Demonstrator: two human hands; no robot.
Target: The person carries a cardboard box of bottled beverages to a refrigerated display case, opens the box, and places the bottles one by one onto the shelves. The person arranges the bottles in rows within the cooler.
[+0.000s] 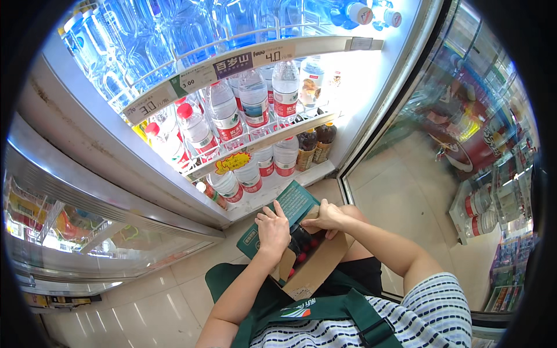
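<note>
A green and brown cardboard box [320,272] rests on my lap with its flaps raised, and dark bottles with red caps [303,249] show inside it. My left hand [274,228] lies over the left side of the box, fingers spread against the green flap [296,201]. At the right side, my right hand [328,219] pinches a small brown inner flap between thumb and fingers. In front of the box is a lit drinks cooler holding water bottles with red labels [285,98] and, lower right, dark brown bottles [324,138].
The cooler's glass door [391,169] stands open on the right. A wire shelf with a price rail [200,78] carries blue-tinted bottles above. Another glass-fronted cooler [109,235] is at the left. Tiled floor [152,304] lies around my legs.
</note>
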